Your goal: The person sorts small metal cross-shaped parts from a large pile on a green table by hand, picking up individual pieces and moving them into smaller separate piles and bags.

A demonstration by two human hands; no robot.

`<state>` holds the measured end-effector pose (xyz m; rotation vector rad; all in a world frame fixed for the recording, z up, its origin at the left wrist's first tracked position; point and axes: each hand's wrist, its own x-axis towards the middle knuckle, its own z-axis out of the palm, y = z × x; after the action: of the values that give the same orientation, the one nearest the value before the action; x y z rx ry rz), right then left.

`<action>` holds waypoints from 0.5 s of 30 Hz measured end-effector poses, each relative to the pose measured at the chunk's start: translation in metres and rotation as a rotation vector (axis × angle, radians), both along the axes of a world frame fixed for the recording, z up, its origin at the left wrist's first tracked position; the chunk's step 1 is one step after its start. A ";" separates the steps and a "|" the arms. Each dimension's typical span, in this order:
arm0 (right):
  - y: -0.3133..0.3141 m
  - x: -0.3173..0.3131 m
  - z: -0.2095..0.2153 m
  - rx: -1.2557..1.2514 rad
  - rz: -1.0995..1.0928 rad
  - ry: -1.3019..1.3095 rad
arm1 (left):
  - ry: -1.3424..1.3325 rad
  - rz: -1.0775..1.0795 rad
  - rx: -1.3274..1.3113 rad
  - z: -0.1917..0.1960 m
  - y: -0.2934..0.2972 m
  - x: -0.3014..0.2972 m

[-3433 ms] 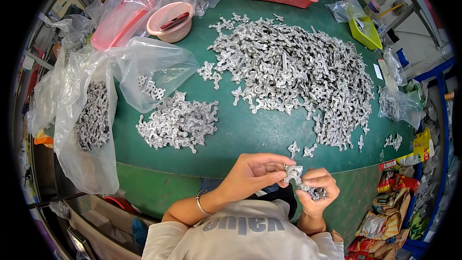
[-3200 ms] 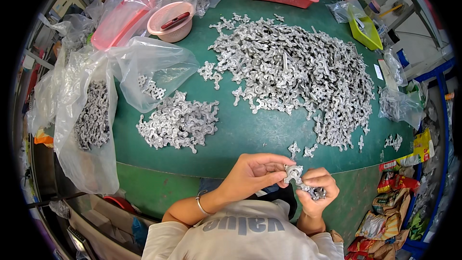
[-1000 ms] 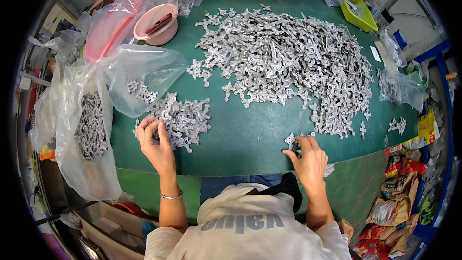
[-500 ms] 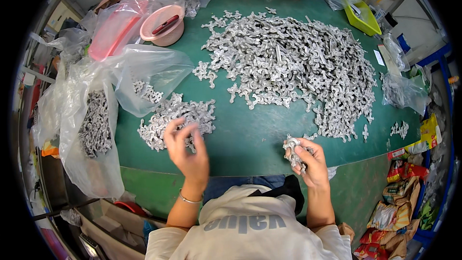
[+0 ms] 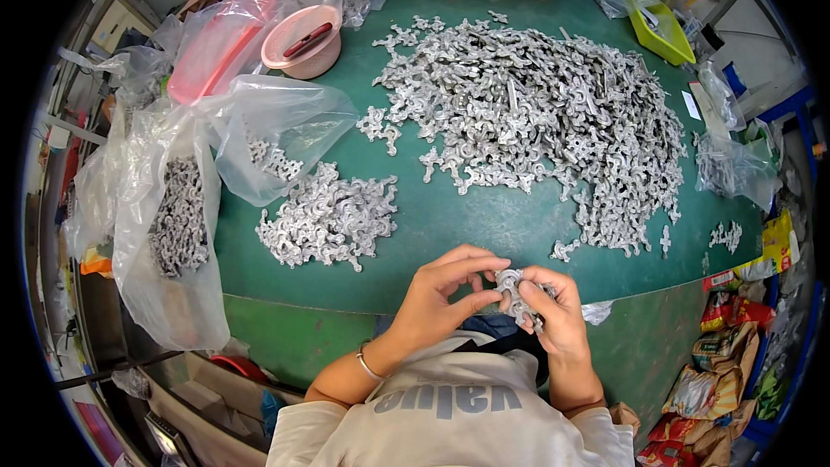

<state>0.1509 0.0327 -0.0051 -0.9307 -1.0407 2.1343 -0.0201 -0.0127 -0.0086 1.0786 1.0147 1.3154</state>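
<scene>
The right hand point(image 5: 558, 316) is curled shut around a small bunch of grey metal pieces point(image 5: 517, 287), just in front of the person's chest. The left hand point(image 5: 441, 294) is right beside it, fingers bent and half open, with the fingertips pinching the top of the same bunch. So both hands hold it, and it sits between them, a bit nearer the right palm. Which way its long side points is too small to tell. Past the hands is the round green table point(image 5: 484, 225). A small pile of metal pieces point(image 5: 328, 216) lies ahead on the left, and a big pile point(image 5: 536, 112) lies farther back. Clear plastic bags point(image 5: 181, 207) hang at the left edge
</scene>
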 end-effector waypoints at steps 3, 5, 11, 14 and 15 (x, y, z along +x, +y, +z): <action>-0.002 -0.001 0.005 -0.052 -0.006 0.092 | -0.049 0.031 0.005 -0.003 -0.002 0.001; -0.004 0.001 0.004 -0.053 -0.011 0.101 | -0.063 0.048 0.022 -0.006 -0.001 0.001; -0.010 0.001 0.002 0.053 -0.118 0.045 | -0.131 0.051 -0.003 -0.002 -0.003 0.003; -0.012 -0.001 0.002 0.104 -0.170 0.048 | -0.128 0.065 -0.001 0.002 -0.003 0.005; -0.013 -0.001 0.002 0.123 -0.185 0.051 | -0.145 0.057 -0.004 0.002 -0.004 0.005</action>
<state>0.1495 0.0202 -0.0031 -0.8736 -1.0076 1.9106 -0.0151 -0.0163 -0.0061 0.9426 0.9452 1.4163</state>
